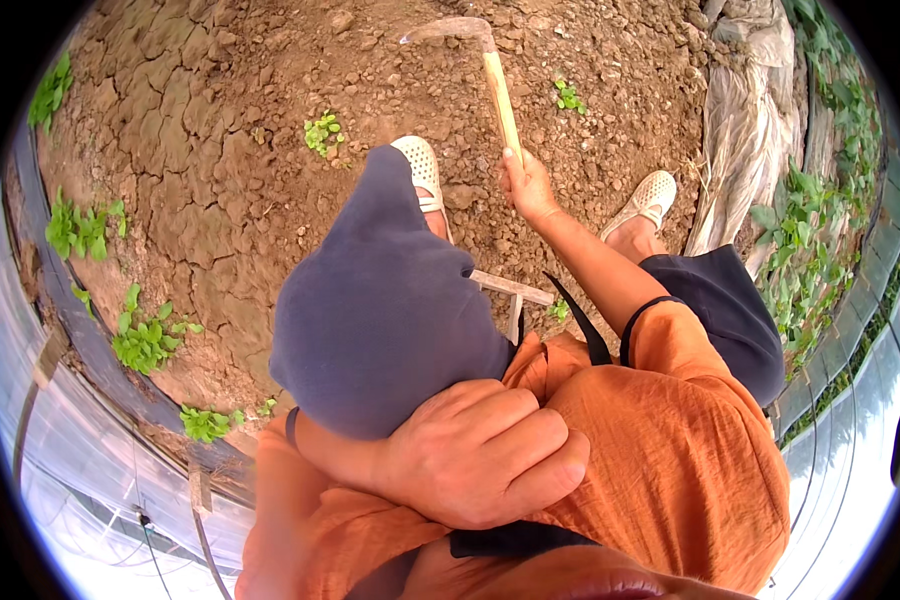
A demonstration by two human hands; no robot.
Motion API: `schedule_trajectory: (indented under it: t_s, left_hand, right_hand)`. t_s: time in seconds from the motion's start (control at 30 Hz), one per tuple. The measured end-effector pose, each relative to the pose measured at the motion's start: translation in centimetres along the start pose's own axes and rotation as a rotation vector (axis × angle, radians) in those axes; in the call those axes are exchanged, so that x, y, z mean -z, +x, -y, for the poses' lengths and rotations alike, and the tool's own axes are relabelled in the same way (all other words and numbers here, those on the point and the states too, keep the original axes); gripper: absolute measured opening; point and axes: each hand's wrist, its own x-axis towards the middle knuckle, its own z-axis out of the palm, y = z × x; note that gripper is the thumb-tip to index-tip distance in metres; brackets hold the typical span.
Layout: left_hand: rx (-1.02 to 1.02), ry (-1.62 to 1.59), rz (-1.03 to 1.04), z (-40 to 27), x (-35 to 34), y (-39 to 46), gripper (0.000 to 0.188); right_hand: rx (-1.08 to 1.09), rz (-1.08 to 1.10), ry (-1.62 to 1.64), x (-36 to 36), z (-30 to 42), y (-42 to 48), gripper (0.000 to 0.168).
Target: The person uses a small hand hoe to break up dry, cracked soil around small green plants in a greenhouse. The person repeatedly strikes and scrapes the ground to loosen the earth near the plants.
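My right hand (526,184) grips the lower end of a short-handled sickle (502,101). Its pale wooden handle points away from me, and the worn, rusty blade bends off to the left over loose brown soil (420,90). Held close to my chest, my left hand (495,454) is curled into a loose fist with its back towards the camera. Its palm side is hidden, and no tool shows in it. Just beyond it is my bent knee in dark trousers (390,300). Small green seedlings (322,133) grow either side of the sickle, another clump (568,97) being to its right.
A small wooden stool (514,289) shows partly beneath me. My perforated cream shoes (420,165) rest on the soil. Leafy plants (146,337) line the left edge beside dark sheeting (67,247). Crumpled plastic film (742,142) and vines (802,225) run along the right.
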Motion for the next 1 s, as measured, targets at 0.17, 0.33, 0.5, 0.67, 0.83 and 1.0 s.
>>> schedule_trajectory:
  t_s: [0.17, 0.33, 0.5, 0.67, 0.83, 1.0]
  left_hand:
    - [-0.012, 0.011, 0.029, -0.2, 0.1, -0.3, 0.012]
    - [-0.001, 0.004, 0.069, -0.6, -0.4, 0.1, 0.012]
    - [-0.014, -0.010, 0.089, -0.6, -0.4, 0.5, 0.013]
    - [0.017, 0.036, 0.083, -0.3, -0.4, 0.4, 0.013]
    - [0.004, 0.008, 0.088, -0.3, -0.4, 0.9, 0.013]
    - [0.019, -0.005, 0.095, -0.7, -0.5, 0.8, 0.012]
  right_hand:
    - [-0.219, -0.002, 0.178, 3.6, -4.7, -5.2, 0.040]
    - [-0.264, -0.032, 0.283, 3.8, 2.4, 1.9, 0.041]
    - [-0.183, -0.104, 0.327, 3.8, 7.2, 4.0, 0.040]
    - [0.285, -0.512, 0.227, 4.9, 5.2, 1.4, 0.025]
    - [-0.025, -0.499, -0.075, 7.0, 3.0, 2.0, 0.033]
    - [0.145, -0.541, -0.245, 10.9, -0.3, 5.8, 0.030]
